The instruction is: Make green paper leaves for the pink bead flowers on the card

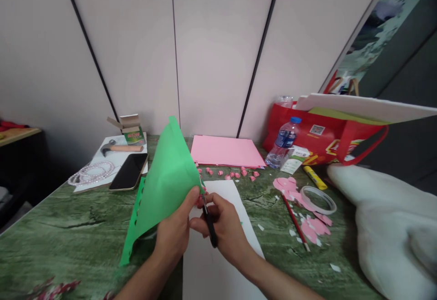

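Note:
My left hand pinches a large sheet of green paper near its right edge, thumb on top. The sheet is bent and stands up to the left, with a row of small notches along its lower left strip. Around the black handles of a pair of scissors my right hand is closed. The blades point up and away, against the green paper's edge next to my left thumb. Both hands are over a white sheet of paper. Small pink paper rolls lie just beyond it.
Pink sheets lie at the back. On the left are a hammer, a phone and beads. To the right are a water bottle, red bag, tape roll, pencil, glue stick and white plush.

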Motion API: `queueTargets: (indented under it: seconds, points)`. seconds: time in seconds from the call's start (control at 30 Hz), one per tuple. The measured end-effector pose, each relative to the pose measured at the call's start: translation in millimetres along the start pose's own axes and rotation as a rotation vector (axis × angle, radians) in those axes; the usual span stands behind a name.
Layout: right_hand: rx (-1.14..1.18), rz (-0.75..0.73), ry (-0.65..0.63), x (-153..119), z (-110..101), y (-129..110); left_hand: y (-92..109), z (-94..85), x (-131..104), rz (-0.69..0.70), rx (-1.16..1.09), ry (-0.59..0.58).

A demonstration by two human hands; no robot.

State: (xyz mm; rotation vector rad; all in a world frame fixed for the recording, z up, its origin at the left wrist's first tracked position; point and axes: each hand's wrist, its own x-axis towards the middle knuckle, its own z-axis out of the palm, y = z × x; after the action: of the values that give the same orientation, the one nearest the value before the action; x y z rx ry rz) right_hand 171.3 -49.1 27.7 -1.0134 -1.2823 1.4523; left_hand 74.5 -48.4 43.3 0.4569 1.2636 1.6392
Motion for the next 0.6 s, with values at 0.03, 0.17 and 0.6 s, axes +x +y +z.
queueTargets:
  seconds: [0.03,0.17,0.6]
  points:
    - [0.001,-0.008,0.013,-2,0,-1,0,0.9,-2,-0.008,-0.01,-0.004]
    - [0.014,-0.018,0.046,-13,-2,-3,4,3.6,-17,0.009,-0.119,-0.056]
    - [0.033,0.022,0.11,-71,5,16,-10,-11.2,-78,-0.117,-0.2,0.04]
